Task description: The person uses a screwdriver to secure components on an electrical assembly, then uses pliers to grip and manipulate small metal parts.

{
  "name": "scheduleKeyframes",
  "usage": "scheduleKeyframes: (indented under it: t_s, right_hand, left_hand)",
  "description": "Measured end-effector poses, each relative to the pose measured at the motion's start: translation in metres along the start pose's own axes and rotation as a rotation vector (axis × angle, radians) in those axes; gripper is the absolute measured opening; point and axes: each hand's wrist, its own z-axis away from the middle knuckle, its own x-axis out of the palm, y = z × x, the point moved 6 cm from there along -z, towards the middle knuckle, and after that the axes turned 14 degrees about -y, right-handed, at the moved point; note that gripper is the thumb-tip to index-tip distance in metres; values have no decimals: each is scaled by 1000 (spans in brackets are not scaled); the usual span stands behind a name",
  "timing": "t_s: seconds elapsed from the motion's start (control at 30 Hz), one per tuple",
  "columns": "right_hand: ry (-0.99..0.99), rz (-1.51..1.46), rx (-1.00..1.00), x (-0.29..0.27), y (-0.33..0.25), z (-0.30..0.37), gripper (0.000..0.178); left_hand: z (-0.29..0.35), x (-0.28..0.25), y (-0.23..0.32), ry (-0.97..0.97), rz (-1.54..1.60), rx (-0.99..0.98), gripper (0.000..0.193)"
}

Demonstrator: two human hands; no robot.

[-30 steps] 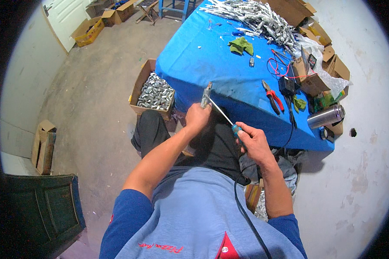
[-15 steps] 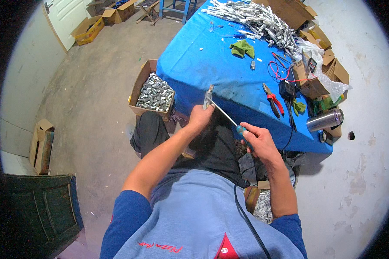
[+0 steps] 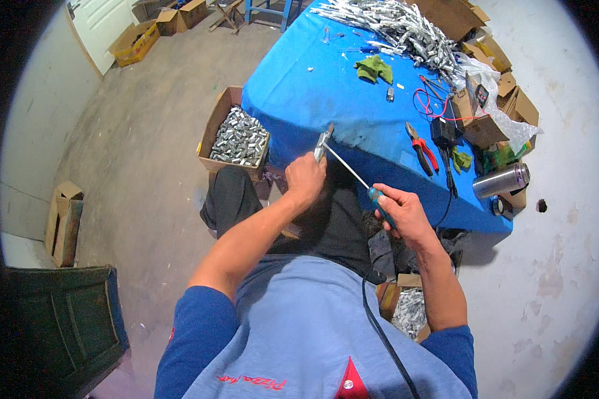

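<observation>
Head view: we are closing our left hand (image 3: pixel 305 178) around a small metal part (image 3: pixel 323 142), fingers curled tight, and holding it just off the near edge of the blue table (image 3: pixel 299 93). Our right hand (image 3: pixel 400 211) is gripping the blue-green handle of a screwdriver (image 3: pixel 359 179), whose thin shaft is running up and left until its tip is meeting the part. We are judging the part as light, rigid and smooth, likely to twist between the fingers, so it is best pinched across its flat sides close to where the tip is pressing. The screwdriver is stiff and is best taken at the grooved handle. Beside the table's left edge a cardboard box (image 3: pixel 214 126) of similar silvery pieces is sitting on the floor. Toward the right edge red-handled pliers (image 3: pixel 420 145) are lying, with a steel flask (image 3: pixel 500 181) on its side at the near right corner. At the far edge a heap of metal pieces (image 3: pixel 393 25) is spreading out.
</observation>
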Motion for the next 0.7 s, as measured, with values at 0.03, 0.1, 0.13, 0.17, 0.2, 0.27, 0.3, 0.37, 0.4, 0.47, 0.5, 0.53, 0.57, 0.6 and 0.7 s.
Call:
scheduleKeyframes:
  t_s: [0.03,0.1,0.13,0.17,0.2,0.27,0.3,0.37,0.4,0.47,0.5,0.53,0.57,0.6,0.7]
  right_hand:
    - [14,20,-10,2,0,0,40]
    - [46,64,-31,4,0,0,39]
    - [59,144,-71,2,1,-3,39]
    - [72,225,-111,-2,6,-7,39]
    - [84,304,-153,-3,7,-9,38]
    - [168,594,-286,1,-3,-6,35]
    - [212,740,-351,6,-8,-4,34]
    - [291,1034,-411,22,-10,2,34]
    - [325,1160,-431,25,-8,2,36]
    - [188,792,-324,5,3,-10,38]
    - [122,605,-272,0,5,-15,39]
    - [82,414,-176,-2,9,-15,39]
    - [40,222,-80,-2,9,-13,39]
    - [-8,32,15,1,9,-10,39]
    - [-21,-32,51,3,9,-6,43]
  left_hand:
    - [-2,1,-1,-1,-19,4,39]
    - [1,-1,0,-2,-54,-17,38]
    - [1,0,1,-3,-50,-13,38]
    - [1,1,0,-5,-47,-9,38]
    - [0,0,0,-3,-46,-6,38]
    - [2,0,-1,-7,-36,-28,37]
    - [2,0,-1,-10,-30,-38,37]
    - [1,2,-1,8,-37,-35,37]
    - [0,1,-2,18,-40,-32,37]
    - [0,0,-3,-5,-15,-37,37]
    - [0,-1,-4,-17,-5,-37,37]
    - [0,-3,-5,-21,10,-31,38]
    - [-1,-3,-6,-26,25,-25,38]
    - [-2,-4,-8,-28,40,-24,39]
    - [-10,10,-12,-127,230,-40,45]
